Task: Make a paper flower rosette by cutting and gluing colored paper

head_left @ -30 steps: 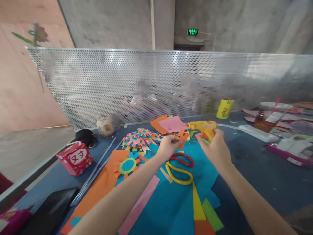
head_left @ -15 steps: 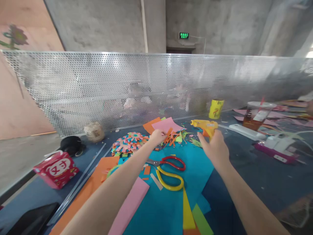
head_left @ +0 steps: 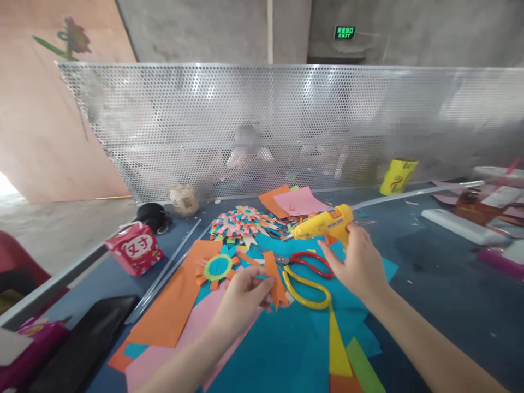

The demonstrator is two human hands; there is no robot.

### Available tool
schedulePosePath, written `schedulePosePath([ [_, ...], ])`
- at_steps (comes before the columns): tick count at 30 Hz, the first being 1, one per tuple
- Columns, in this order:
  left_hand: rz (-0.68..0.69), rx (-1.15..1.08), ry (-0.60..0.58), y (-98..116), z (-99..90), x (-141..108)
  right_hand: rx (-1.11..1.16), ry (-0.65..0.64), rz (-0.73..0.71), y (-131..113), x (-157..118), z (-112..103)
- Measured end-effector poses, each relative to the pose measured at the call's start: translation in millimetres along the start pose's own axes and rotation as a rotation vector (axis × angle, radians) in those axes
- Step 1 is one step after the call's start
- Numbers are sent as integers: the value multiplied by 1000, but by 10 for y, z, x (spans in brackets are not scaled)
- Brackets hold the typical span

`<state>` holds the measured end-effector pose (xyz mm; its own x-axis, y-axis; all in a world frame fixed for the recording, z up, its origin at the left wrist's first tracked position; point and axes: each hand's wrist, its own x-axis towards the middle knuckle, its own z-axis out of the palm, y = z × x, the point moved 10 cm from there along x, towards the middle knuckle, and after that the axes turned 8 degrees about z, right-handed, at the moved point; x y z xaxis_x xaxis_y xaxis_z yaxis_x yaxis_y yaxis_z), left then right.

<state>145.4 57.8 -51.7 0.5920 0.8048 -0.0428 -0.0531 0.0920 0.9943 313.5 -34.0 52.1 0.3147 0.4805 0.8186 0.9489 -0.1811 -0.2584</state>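
My left hand (head_left: 249, 289) pinches a strip of orange paper (head_left: 275, 278) with a notched lower end, above the blue paper sheet (head_left: 282, 349). In my right hand (head_left: 360, 262) is a yellow hot glue gun (head_left: 323, 222), its nozzle pointing left; my fingers wrap its handle. Between the hands lie scissors (head_left: 309, 297) with one red and one yellow handle loop. Left of my left hand rests a paper flower (head_left: 218, 267) with a blue centre, a green ring and orange petals. Farther back sits a pile of multicoloured paper rosettes (head_left: 241, 222).
Orange paper (head_left: 164, 305) and a pink sheet (head_left: 301, 201) lie about. At left are a red box (head_left: 135, 248), clear sticks (head_left: 164, 273) and a black phone-like slab (head_left: 85, 344). A yellow can (head_left: 398, 176) and a drink cup (head_left: 487, 199) stand at right. A perforated metal screen (head_left: 196, 131) closes the back.
My left hand has come back toward me from the scrap pile, holding an orange strip. The glue gun has moved nearer and its nozzle tips lower. The view has shifted left.
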Motion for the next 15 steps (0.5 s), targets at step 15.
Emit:
schedulePosePath([
  [15, 17, 19, 66, 36, -49, -61, -74, 39, -275, -387, -141, -33],
])
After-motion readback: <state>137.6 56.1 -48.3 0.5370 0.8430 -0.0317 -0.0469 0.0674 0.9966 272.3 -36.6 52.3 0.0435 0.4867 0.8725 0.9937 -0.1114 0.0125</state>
